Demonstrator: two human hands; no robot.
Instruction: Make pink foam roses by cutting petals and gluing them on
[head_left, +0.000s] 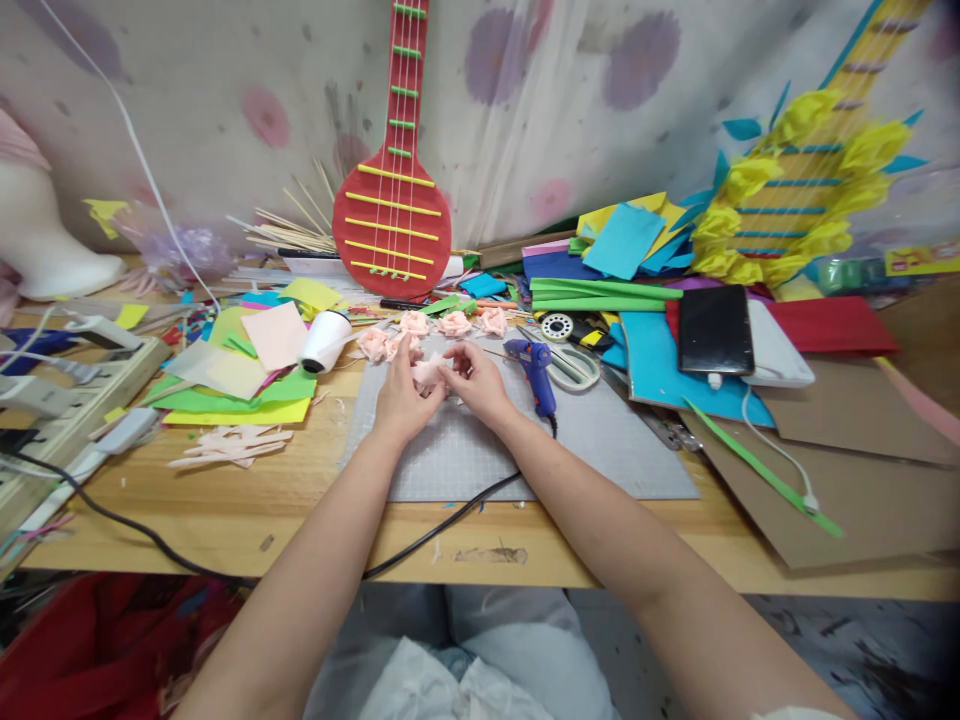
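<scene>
My left hand (402,396) and my right hand (478,382) meet over the grey cutting mat (480,450), both pinched on a small pink paper flower (430,371) held between them. Several finished pink paper flowers (454,323) lie in a row just beyond my hands. A blue glue gun (535,368) stands right beside my right hand, with its black cord running off the table's front edge. Cut pink paper strips (229,445) lie on the wood to the left.
A red cardboard guitar (393,190) leans on the curtain. Coloured foam sheets (247,375) and a white cup (325,341) lie left; scissors (574,365), a phone (715,329), more sheets and brown cardboard (840,470) right. A power strip (67,400) sits far left.
</scene>
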